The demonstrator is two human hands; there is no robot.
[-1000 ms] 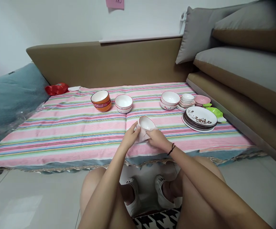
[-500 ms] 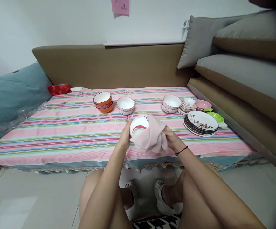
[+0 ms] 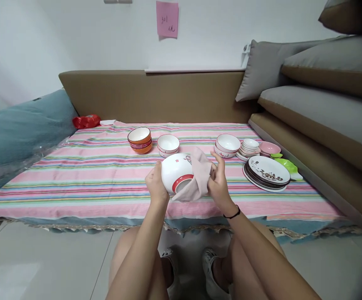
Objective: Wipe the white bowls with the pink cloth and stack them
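Above the near edge of the striped cover (image 3: 90, 179), the left hand (image 3: 156, 185) is cupping the white bowl (image 3: 174, 171), fingers curled round its wall, tipping its red-ringed foot up and outward; the right hand (image 3: 219, 186) is gripping a pink cloth (image 3: 196, 181), pressing it against that exposed outside.

Left hand (image 3: 156, 185) and right hand (image 3: 219, 183) held up, fingers curled in grip.
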